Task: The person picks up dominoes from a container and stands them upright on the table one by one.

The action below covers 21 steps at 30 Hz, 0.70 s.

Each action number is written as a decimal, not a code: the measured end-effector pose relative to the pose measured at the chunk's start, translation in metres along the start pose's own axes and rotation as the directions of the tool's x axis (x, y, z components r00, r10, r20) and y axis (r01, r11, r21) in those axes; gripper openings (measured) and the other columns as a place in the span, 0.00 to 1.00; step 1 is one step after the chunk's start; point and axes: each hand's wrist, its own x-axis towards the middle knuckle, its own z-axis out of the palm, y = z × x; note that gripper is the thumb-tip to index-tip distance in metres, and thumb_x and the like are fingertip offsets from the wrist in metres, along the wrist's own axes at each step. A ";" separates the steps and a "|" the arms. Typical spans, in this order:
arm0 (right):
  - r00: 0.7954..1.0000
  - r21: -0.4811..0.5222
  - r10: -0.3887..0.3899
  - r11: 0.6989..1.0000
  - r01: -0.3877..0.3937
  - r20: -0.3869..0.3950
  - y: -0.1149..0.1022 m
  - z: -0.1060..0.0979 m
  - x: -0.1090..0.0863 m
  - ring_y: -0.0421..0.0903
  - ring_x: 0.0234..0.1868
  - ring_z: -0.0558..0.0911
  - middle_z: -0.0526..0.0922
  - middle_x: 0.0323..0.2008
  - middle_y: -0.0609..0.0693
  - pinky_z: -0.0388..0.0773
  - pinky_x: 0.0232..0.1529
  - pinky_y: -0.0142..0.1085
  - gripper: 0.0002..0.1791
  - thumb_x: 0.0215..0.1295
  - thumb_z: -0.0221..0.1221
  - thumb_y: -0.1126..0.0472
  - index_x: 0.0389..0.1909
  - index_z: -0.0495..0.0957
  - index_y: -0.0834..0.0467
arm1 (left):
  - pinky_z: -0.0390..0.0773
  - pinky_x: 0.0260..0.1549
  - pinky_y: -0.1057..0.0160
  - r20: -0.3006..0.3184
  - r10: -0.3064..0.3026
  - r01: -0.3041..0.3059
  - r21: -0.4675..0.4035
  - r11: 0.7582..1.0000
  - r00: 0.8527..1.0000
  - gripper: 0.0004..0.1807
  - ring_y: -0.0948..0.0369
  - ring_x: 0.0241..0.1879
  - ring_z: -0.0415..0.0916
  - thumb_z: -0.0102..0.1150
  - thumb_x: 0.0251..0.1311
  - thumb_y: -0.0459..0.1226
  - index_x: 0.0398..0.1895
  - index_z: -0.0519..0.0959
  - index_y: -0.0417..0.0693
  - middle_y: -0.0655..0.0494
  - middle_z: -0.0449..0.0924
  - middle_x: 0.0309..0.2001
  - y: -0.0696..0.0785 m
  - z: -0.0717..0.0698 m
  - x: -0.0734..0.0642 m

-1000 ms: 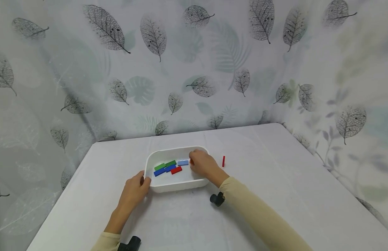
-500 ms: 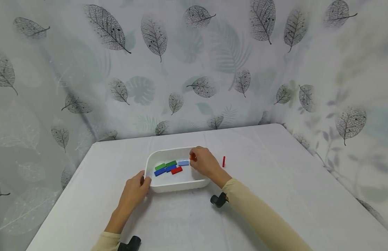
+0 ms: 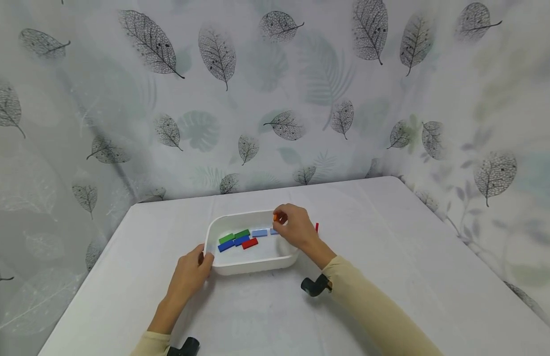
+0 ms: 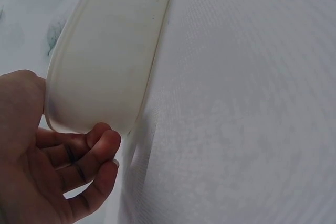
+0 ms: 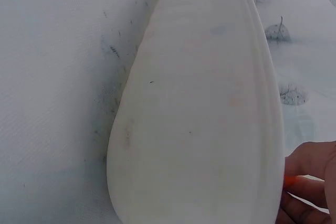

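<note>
A white plastic tray (image 3: 252,268) stands on the table with small coloured blocks lying inside. At its left end my left hand (image 3: 190,272) grips the rim, thumb above and curled fingers against the outer wall in the left wrist view. My right hand (image 3: 298,228) pinches an orange block (image 3: 275,217) over the tray's right end; only a bit of orange shows in the right wrist view. Below it, a light blue block (image 3: 274,231) is partly covered by the fingers. Another light blue block (image 3: 259,233) lies beside it. A red block (image 3: 250,243) rests nearer the middle.
Two green blocks, a dark one (image 3: 242,233) and a light one (image 3: 226,238), lie by two blue blocks (image 3: 226,245) in the tray's left half. Outside, right of the tray, a thin red block (image 3: 317,227) is partly hidden by the right hand. Leaf-patterned cloth hangs behind the table.
My right hand has risen slightly and drawn right with the orange block, uncovering part of a second light blue block in the tray. My left hand has stayed on the rim.
</note>
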 end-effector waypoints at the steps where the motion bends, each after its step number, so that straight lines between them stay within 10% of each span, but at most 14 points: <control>1: 1.000 0.006 -0.004 1.000 0.004 -0.006 0.000 -0.001 0.000 0.49 0.38 0.84 0.85 0.38 0.54 0.82 0.44 0.39 0.12 0.63 0.69 0.70 0.47 0.84 0.67 | 0.71 0.23 0.59 -0.001 -0.003 0.003 0.000 1.000 1.000 0.15 0.57 0.25 0.71 0.49 0.73 0.39 0.53 0.79 0.39 0.55 0.75 0.24 0.000 0.000 0.000; 21: 0.990 0.101 0.049 0.994 -0.035 -0.133 0.012 -0.039 -0.014 0.48 0.37 0.85 0.86 0.37 0.53 0.83 0.40 0.43 0.13 0.61 0.70 0.68 0.47 0.85 0.64 | 0.72 0.22 0.60 -0.003 0.016 -0.016 -0.019 1.000 1.000 0.14 0.57 0.25 0.71 0.50 0.73 0.37 0.51 0.79 0.39 0.55 0.75 0.24 0.000 0.000 -0.001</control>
